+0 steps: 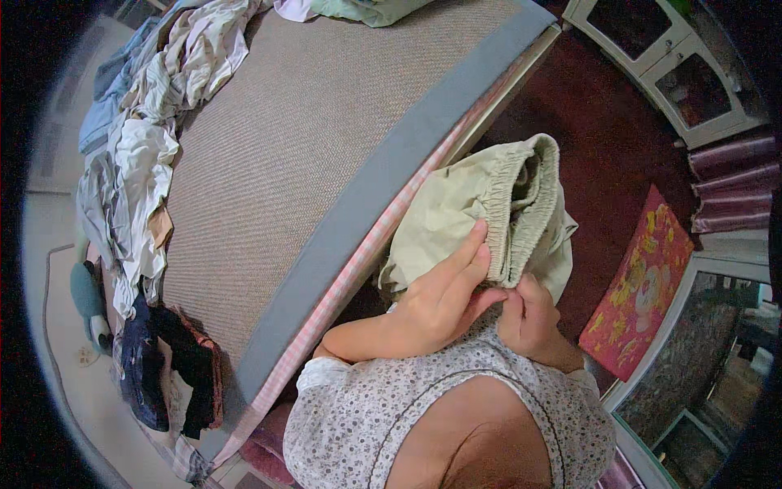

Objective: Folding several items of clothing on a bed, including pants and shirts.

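Note:
A pair of pale green pants (444,200) with a gathered elastic waistband hangs in front of my chest, beside the bed edge. Its waist opening faces up and to the right, and the two sides of the band lie close together. My left hand (444,297) lies along the left side of the waistband, fingers stretched over the cloth and thumb toward the near corner. At that near corner my right hand (529,318) pinches the band with curled fingers. The lower part of the pants is hidden beneath the waist and my hands.
A bed with a woven mat (326,138) lies on my left; rumpled clothes (147,179) line its far left side and dark garments (175,367) its lower corner. On the right are a red patterned mat (643,285), a white cabinet (652,65) and a purple curtain (737,179).

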{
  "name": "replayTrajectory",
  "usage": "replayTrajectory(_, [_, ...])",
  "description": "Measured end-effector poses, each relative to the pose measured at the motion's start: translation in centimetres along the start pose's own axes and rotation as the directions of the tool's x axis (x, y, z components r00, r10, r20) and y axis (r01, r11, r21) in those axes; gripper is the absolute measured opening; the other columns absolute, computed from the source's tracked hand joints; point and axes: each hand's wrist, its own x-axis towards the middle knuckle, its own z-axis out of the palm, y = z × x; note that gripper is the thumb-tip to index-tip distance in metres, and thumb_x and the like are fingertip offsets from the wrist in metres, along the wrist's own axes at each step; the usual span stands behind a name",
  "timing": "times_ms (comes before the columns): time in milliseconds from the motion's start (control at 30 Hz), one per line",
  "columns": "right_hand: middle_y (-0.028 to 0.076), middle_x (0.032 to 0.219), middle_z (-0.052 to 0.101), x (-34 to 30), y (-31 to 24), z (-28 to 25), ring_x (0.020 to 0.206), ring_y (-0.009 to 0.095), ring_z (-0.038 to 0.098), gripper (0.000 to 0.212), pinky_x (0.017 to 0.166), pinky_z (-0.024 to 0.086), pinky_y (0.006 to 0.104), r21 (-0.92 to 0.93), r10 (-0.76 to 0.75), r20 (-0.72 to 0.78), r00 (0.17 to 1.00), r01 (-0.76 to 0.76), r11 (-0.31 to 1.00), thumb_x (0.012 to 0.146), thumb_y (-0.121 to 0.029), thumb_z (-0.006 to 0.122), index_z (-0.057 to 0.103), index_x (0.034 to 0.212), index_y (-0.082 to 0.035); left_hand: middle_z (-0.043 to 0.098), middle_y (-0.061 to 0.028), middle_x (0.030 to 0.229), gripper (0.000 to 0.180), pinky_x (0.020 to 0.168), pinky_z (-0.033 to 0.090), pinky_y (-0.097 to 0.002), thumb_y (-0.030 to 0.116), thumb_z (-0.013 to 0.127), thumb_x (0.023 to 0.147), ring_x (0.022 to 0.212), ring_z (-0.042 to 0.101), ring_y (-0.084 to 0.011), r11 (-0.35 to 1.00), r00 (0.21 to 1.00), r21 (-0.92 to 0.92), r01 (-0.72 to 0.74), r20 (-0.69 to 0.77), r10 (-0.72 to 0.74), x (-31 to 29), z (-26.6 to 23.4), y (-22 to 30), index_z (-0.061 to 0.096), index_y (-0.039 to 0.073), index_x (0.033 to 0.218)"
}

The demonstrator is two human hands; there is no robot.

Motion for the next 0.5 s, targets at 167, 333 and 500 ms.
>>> replayTrajectory(167, [0.024, 0.091, 0.051, 0.4, -0.3, -0.3, 0.085, 0.032, 0.053, 0.029, 0.075, 0.040, 0.0325, -0.104, -0.179, -0.025, 0.983, 0.176, 0.979, 0.071, 0.012, 0.036, 0.042, 0.099, 0.006, 0.043, -0.0248, 0.109, 0.058, 0.071, 0.044, -0.0309, 0.016, 0.070, 0.058, 0.091, 0.051, -0.0308, 1.000, 0.998, -0.004, 0.016, -0.067, -0.016, 0.2, 0.3, -0.6, 0.040, -0.005, 0.104])
replayTrajectory(333, [0.021, 0.089, 0.053, 0.1, 0.6, -1.2, 0.084, 0.032, 0.053, 0.030, 0.074, 0.040, 0.0326, -0.066, -0.143, 0.055, 0.988, 0.146, 0.987, 0.070, 0.011, 0.036, 0.046, 0.096, 0.003, 0.045, -0.0178, 0.102, 0.043, 0.076, 0.036, -0.0316, 0.014, 0.064, 0.060, 0.090, 0.046, -0.0275, 0.986, 0.998, -0.155, 0.061, 0.002, -0.062, 0.7, -0.1, -1.8, 0.042, -0.001, 0.093])
replayTrajectory(500, [0.012, 0.086, 0.055, 1.8, 1.0, -5.5, 0.070, 0.025, 0.055, 0.027, 0.059, 0.044, 0.0318, -0.083, -0.356, 0.159, 0.921, 0.372, 0.924, 0.067, -0.002, 0.047, 0.052, 0.093, -0.003, 0.048, -0.0148, 0.097, 0.039, 0.074, 0.036, -0.0333, 0.008, 0.059, 0.057, 0.086, 0.046, -0.0288, 0.931, 0.995, -0.352, 0.095, 0.046, -0.085, 0.1, 0.2, -2.8, 0.040, 0.001, 0.091])
